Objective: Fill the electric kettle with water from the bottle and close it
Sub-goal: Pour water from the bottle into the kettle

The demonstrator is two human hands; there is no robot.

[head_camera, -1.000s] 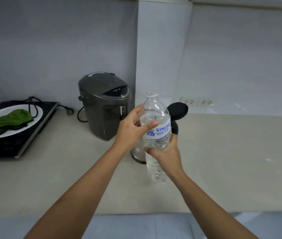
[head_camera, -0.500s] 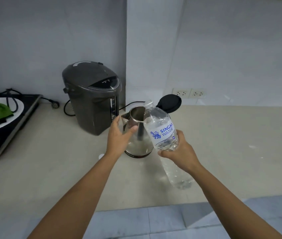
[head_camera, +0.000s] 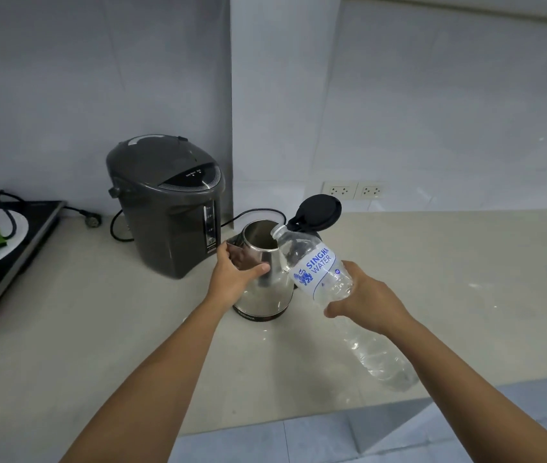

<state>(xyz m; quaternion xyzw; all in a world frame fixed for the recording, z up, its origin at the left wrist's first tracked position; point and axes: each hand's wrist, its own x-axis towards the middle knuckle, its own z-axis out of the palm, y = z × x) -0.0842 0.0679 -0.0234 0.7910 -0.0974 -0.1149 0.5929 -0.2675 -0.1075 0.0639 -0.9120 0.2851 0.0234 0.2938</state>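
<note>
Right hand (head_camera: 365, 297) grips the tilted bottle (head_camera: 318, 265), mouth over the open kettle (head_camera: 262, 262); left hand (head_camera: 232, 279) clasps the kettle.

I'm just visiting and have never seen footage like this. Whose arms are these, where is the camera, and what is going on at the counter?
There is no machine here: a person wears a camera on the head, looking down at their own bare hands. The left hand steadies a steel electric kettle, whose black lid stands open. The right hand holds a tilted water bottle, its mouth at the kettle's opening. On the counter there is also a grey hot-water dispenser and, at far left, a cooktop bearing a white plate with something green.
</note>
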